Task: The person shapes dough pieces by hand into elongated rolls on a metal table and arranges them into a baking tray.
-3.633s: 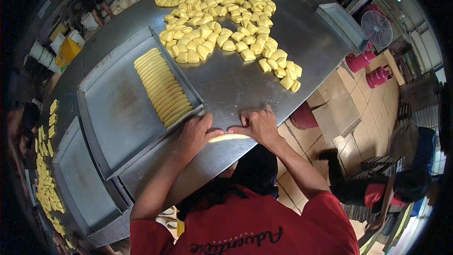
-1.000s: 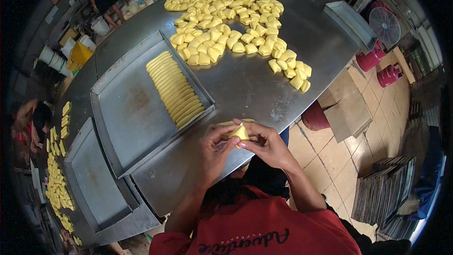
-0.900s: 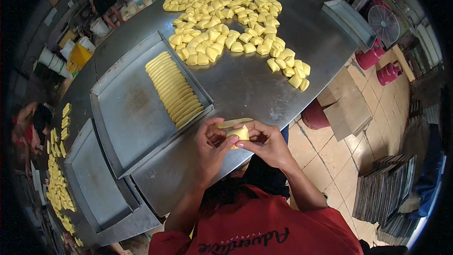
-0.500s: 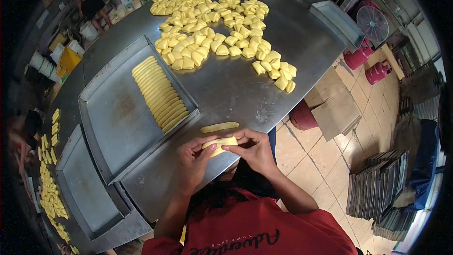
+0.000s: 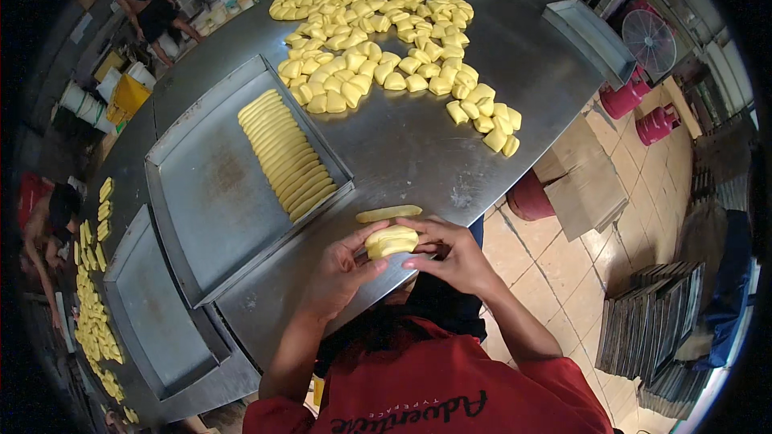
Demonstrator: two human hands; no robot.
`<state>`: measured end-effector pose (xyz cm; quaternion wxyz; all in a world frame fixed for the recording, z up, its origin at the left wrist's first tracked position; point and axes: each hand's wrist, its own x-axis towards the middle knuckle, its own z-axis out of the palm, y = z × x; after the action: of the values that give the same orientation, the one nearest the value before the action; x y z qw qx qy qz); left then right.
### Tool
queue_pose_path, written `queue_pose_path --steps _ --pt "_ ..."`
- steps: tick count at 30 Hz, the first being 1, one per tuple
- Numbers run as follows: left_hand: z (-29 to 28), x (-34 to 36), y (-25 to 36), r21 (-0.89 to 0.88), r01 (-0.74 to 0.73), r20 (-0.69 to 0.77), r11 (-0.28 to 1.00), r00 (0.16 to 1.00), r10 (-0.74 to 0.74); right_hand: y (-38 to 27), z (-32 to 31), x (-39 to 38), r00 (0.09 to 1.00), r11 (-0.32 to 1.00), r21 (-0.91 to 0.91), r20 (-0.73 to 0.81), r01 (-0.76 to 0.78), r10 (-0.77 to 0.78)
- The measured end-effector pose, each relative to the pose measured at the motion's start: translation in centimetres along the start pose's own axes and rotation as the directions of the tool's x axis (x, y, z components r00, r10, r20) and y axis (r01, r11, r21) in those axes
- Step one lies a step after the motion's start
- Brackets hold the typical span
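Got a yellow dough piece (image 5: 392,240) pinched between both hands right at the near edge of the steel desk (image 5: 418,153). My left hand (image 5: 342,269) is curled around its left side with the thumb and fingertips pressed on it, and my right hand (image 5: 450,253) is cupped over the right side, fingers bent around it, so both are closed on the same lump. Just beyond it a rolled dough stick (image 5: 389,213) lies flat on the desk, not touching my hands. To the left of that sits a metal tray (image 5: 209,217) with a neat row of dough sticks (image 5: 287,154) along its right side. Further out there's a big scatter of dough chunks (image 5: 386,48) across the desk. Another tray (image 5: 149,317) sits beside the first, closer to my left.
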<state>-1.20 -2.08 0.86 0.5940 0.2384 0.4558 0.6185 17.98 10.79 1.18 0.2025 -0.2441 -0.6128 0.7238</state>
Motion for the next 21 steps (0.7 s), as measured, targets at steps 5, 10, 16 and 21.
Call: queue_pose_path --steps 5,10,16,21 --pt "1.4 -0.8 0.3 0.384 0.006 -0.134 0.923 0.990 0.049 0.0 0.9 -0.4 0.851 0.528 -0.733 0.131 0.429 -0.509" --pt "1.4 -0.9 -0.7 0.719 -0.232 -0.059 0.656 0.919 0.390 0.3 0.7 -0.1 0.931 0.737 -0.590 0.075 0.330 -0.357" --pt "1.2 -1.4 -0.4 0.654 -0.266 -0.085 0.708 0.904 0.419 -0.2 0.5 0.2 0.997 0.991 -0.115 -0.023 0.066 -0.070" --pt "-1.1 0.0 0.5 0.517 0.011 -0.123 0.856 0.990 0.062 -1.6 -1.5 0.8 0.988 0.858 -0.498 0.141 0.126 -0.064"
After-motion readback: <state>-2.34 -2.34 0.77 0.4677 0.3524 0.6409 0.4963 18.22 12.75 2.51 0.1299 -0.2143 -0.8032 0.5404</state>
